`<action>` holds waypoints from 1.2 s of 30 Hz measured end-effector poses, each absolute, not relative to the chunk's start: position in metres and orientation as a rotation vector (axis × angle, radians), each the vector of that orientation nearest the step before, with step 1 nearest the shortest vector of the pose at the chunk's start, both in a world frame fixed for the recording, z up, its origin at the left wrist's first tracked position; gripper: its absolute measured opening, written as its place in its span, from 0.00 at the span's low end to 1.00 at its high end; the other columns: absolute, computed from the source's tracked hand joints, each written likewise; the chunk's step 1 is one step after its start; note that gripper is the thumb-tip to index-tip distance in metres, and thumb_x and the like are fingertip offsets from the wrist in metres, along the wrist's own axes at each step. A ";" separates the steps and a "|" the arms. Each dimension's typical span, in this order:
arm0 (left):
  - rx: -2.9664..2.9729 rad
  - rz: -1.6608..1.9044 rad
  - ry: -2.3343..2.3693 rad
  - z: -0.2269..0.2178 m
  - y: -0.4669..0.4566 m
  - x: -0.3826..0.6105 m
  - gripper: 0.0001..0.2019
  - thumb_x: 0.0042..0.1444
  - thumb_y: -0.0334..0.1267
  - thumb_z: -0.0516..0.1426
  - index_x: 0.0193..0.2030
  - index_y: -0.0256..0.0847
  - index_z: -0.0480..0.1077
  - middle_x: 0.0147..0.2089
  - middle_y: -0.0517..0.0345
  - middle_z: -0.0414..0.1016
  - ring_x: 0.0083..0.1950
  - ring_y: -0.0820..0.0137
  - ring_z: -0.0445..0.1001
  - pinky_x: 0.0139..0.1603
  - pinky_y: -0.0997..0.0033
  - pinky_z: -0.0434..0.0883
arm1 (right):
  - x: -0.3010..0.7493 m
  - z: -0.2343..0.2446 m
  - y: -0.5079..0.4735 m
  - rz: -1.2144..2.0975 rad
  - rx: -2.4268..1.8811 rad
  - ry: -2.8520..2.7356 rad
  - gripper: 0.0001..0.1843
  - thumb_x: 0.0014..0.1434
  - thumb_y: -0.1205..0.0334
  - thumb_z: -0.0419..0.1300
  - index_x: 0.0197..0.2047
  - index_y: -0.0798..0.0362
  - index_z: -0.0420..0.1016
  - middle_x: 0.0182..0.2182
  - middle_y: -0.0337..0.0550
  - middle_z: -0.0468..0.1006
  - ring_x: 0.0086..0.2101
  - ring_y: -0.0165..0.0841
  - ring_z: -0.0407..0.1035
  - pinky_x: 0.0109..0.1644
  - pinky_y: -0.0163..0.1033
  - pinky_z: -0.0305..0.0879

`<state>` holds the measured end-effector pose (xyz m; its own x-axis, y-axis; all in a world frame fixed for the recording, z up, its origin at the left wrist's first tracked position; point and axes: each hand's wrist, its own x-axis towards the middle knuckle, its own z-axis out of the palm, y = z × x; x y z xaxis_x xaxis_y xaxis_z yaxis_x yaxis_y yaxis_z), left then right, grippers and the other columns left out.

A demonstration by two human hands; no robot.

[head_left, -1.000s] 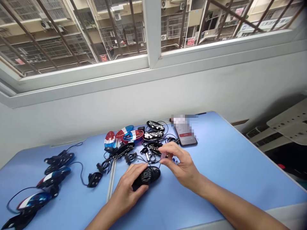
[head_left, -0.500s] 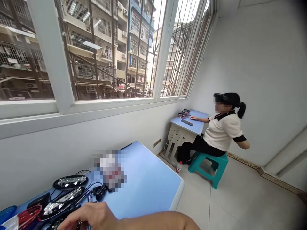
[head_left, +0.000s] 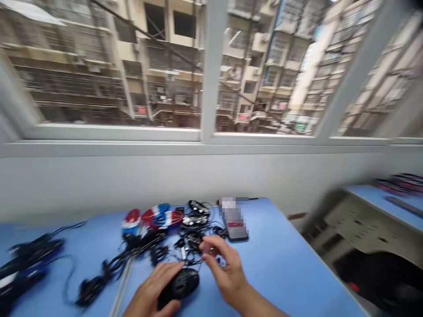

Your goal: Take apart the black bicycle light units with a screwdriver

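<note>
My left hand (head_left: 153, 288) is wrapped round the side of a black oval housing (head_left: 181, 284) low over the front of the blue table (head_left: 280, 268). Its kind is blurred. My right hand (head_left: 228, 270) is just to the right, with thumb and index finger curled together. Whatever sits between those fingertips is too small and smeared to name. Behind both hands lie black cables and small parts (head_left: 188, 244). Black oval pieces with shiny fronts (head_left: 194, 220) rest farther back.
Red, white and blue lamp covers (head_left: 163, 218) stand near the wall. A phone (head_left: 236, 224) lies right of the parts. Bundled black cables (head_left: 87, 290) spread leftwards, and dark cabled items (head_left: 28, 264) lie at far left. Another blue desk (head_left: 373, 193) stands at right.
My view has swung left, bringing my left hand and the oval housing into sight. My right hand, earlier reaching over the parts, is now beside the housing. The seated person is out of view.
</note>
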<state>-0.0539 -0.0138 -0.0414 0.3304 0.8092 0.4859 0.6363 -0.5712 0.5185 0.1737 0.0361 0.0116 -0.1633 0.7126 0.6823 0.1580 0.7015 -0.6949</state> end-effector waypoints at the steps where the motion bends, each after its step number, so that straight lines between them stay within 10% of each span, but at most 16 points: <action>1: 2.306 1.010 1.351 -0.032 -0.018 -0.052 0.32 0.52 0.33 0.64 0.63 0.58 0.66 0.57 0.58 0.78 0.56 0.58 0.77 0.57 0.60 0.75 | 0.175 0.011 0.037 0.554 -0.665 -1.705 0.14 0.62 0.66 0.60 0.51 0.46 0.74 0.36 0.41 0.82 0.33 0.32 0.77 0.35 0.34 0.75; 9: 2.102 0.835 1.344 -0.001 -0.024 -0.034 0.30 0.50 0.27 0.63 0.62 0.44 0.67 0.58 0.49 0.75 0.58 0.57 0.72 0.62 0.51 0.68 | 0.183 0.005 0.034 0.644 -0.694 -1.764 0.19 0.64 0.69 0.57 0.57 0.46 0.70 0.41 0.44 0.81 0.33 0.31 0.77 0.38 0.38 0.78; 36: 2.155 0.799 1.270 -0.006 -0.020 -0.037 0.31 0.54 0.30 0.64 0.64 0.45 0.61 0.59 0.49 0.71 0.59 0.58 0.69 0.60 0.52 0.67 | 0.184 0.005 0.033 0.593 -0.651 -1.771 0.23 0.63 0.73 0.59 0.58 0.41 0.71 0.39 0.39 0.76 0.34 0.30 0.72 0.36 0.39 0.73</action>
